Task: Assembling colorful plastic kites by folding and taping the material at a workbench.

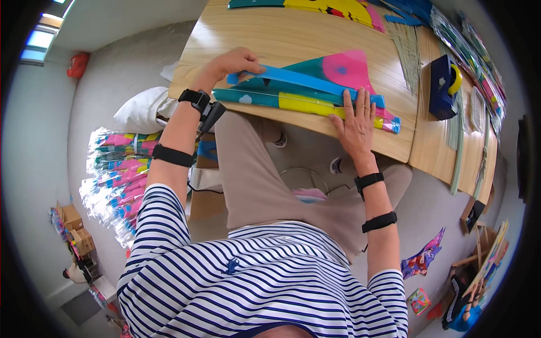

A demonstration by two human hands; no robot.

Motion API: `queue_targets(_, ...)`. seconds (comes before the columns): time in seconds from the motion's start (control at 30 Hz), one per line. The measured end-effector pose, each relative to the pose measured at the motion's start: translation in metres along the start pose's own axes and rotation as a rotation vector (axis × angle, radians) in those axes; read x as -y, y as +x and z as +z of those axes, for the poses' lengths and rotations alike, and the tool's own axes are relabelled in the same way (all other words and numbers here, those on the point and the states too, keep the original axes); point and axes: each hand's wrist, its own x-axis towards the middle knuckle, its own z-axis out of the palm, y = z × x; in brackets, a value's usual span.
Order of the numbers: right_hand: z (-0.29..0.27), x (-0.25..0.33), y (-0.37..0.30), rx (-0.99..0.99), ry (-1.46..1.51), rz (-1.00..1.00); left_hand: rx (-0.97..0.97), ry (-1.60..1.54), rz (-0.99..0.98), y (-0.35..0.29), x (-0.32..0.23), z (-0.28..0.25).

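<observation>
A thin printed sheet (345, 66) in teal, pink and yellow lies partly folded along the near edge of the wooden table (225, 28). Across it runs a long bright blue strip (310, 77). My left hand (236, 63) is closed on the strip's left end, thumb and fingers pinching it. Spread flat, my right hand (356, 124) presses on the strip's right part and the sheet's yellow band, fingers stretched out and apart. A thin rod seems to lie along the folded near edge, sticking out past its right end.
A dark blue tape dispenser (441, 90) with a yellow roll stands at the right, near bundles of thin sticks (403, 50) and plastic-wrapped packs (473, 56). Another printed sheet (327, 7) lies at the far edge. Bundled colourful packs (121, 174) are stacked on the floor at left.
</observation>
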Motion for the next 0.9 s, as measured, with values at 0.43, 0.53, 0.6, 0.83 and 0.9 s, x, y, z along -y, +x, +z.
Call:
queue_targets(0.43,0.002,-0.003,0.001,0.001,-0.044,-0.012,-0.218,-0.051,0.006,-0.012,0.056,-0.001)
queue_targets(0.53,0.001,-0.003,0.0,0.009,-0.054,-0.015,-0.244,-0.053,0.003,-0.01,0.058,0.001)
queue_targets(0.6,0.001,-0.002,0.001,0.008,-0.057,-0.017,-0.25,-0.03,0.007,-0.01,0.058,0.003)
queue_targets(0.83,0.0,-0.002,0.0,0.009,-0.053,-0.015,-0.364,0.242,0.057,-0.006,0.057,0.013)
queue_targets(0.9,-0.001,-0.002,0.0,0.009,-0.052,-0.01,-0.371,0.292,0.078,-0.005,0.063,0.009)
